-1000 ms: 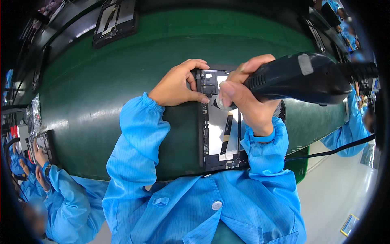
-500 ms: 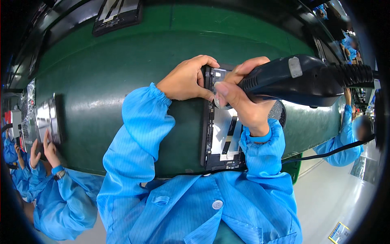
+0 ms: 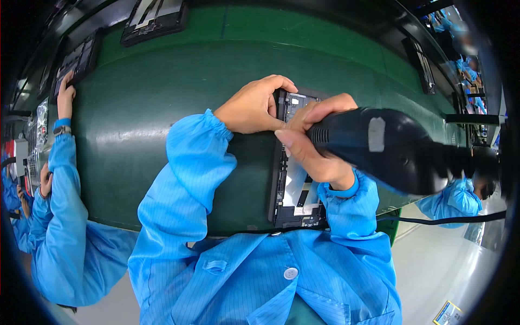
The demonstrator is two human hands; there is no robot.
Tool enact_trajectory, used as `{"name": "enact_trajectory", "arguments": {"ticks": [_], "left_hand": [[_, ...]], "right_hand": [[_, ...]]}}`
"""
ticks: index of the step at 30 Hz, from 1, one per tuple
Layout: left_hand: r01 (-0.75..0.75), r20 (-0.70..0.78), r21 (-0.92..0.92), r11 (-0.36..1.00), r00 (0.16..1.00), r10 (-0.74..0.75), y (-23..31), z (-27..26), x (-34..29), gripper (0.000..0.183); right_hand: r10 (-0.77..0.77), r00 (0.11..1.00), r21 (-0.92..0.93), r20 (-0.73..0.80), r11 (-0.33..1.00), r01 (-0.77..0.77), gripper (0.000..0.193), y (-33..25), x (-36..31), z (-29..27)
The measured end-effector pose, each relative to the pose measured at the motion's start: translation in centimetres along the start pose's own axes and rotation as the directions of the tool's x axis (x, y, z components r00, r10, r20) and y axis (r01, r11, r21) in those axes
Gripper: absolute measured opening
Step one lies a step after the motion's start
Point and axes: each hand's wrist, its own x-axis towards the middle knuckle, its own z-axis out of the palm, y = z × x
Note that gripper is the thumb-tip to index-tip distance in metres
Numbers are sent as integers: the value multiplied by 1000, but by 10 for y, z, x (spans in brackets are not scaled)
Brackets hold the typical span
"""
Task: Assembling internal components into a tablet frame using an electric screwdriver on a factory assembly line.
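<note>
An open tablet (image 3: 301,184) with a dark frame, pale inner panel and bare parts lies lengthwise before me on the green table. My left hand (image 3: 254,105) grips its left edge near the far end, index finger on the far corner and thumb at the side. Over the tablet's upper part, my right hand (image 3: 319,143) is closed around the front end of a black corded electric screwdriver (image 3: 403,146). Its body leans off to the right toward a ribbed cord sleeve. My fingers hide the tool's tip and what it touches.
On the green table (image 3: 162,97), another open tablet (image 3: 154,21) stands at the far edge. A co-worker's hand (image 3: 65,95) touches a dark tablet (image 3: 78,59) at far left. A further device (image 3: 421,66) is at far right. A black cable (image 3: 444,220) crosses the lower right.
The screwdriver's rear end has swung down toward me, and my right hand has shifted slightly left. My left hand stays put. The co-worker's arm has stretched forward; the shiny panel there is gone from view.
</note>
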Motion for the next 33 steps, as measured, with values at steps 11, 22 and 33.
{"name": "enact_trajectory", "arguments": {"ticks": [11,22,33], "left_hand": [[44,1,84,995,999,-44,22,6,-14,63],[-575,340,629,523,809,480,38,113,-113,32],[-29,-189,901,434,872,451,15,-3,55,29]], "right_hand": [[18,917,208,-399,976,72,33,-11,-6,-14],[1,715,137,-700,982,133,33,1,-32,-82],[131,777,224,-616,974,14,38,18,-55,-73]]}}
